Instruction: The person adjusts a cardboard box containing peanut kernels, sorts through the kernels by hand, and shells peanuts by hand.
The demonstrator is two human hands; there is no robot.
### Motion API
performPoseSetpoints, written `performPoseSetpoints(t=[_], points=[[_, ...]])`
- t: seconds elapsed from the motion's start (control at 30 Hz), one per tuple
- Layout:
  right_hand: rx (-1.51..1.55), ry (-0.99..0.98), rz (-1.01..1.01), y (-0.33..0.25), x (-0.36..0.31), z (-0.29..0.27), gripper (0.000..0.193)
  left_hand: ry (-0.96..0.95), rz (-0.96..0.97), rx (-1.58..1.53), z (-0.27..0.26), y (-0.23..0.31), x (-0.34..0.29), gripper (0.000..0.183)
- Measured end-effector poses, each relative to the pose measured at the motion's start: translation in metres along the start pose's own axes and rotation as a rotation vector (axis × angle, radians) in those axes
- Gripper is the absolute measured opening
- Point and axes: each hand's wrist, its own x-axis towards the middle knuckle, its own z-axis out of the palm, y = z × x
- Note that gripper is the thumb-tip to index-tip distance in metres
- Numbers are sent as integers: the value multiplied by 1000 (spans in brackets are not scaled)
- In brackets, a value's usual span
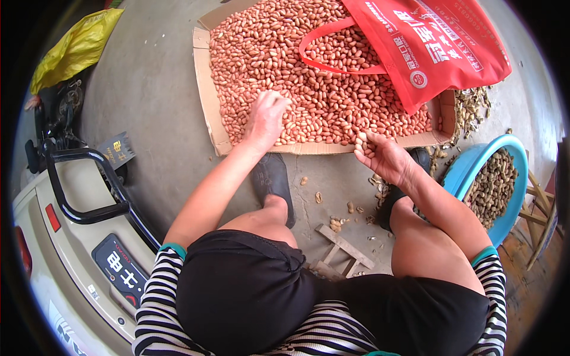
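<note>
A shallow cardboard tray (pixel 206 98) in front of me holds a broad layer of shelled peanuts (pixel 267 47) with reddish skins. Over its left part hovers or rests my left hand (pixel 267 115), its fingers bent together; whatever they may pinch is hidden. At the tray's near edge, my right hand (pixel 385 155) is turned partly palm up. Its curled fingers hold a few pale peanuts (pixel 361 141). A red cloth bag (pixel 439 47) lies across the tray's far right corner, with its strap looped over the peanuts.
A light-blue basin (pixel 512 145) of unshelled peanuts (pixel 494 184) stands at my right, by a wooden frame (pixel 537 207). Empty shells (pixel 472 110) lie beside the tray. Between my feet is a low wooden piece (pixel 344 246). A cream vehicle (pixel 65 237) stands left, below a yellow bag (pixel 77 50).
</note>
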Motion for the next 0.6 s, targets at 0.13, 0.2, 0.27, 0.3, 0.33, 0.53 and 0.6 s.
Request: performPoseSetpoints(t=[0.13,0.2,0.27,0.3,0.33,0.53,0.6], points=[[-6,-7,17,1,2,1,22,-54,241,-39,8,19,13,23],[-9,-3,16,1,1,0,22,-53,310,-32,17,23,23,23],[2,-18,15,1,2,-2,22,-113,413,163,17,27,28,19],[2,-20,14,1,2,-2,22,-225,420,229,15,22,31,15],[1,-26,18,1,3,-3,22,-225,421,231,12,15,29,15],[-4,-11,10,-1,0,-2,22,-45,116,311,-14,-18,5,12],[-16,-22,6,0,2,-5,22,42,107,339,-12,-16,6,12]])
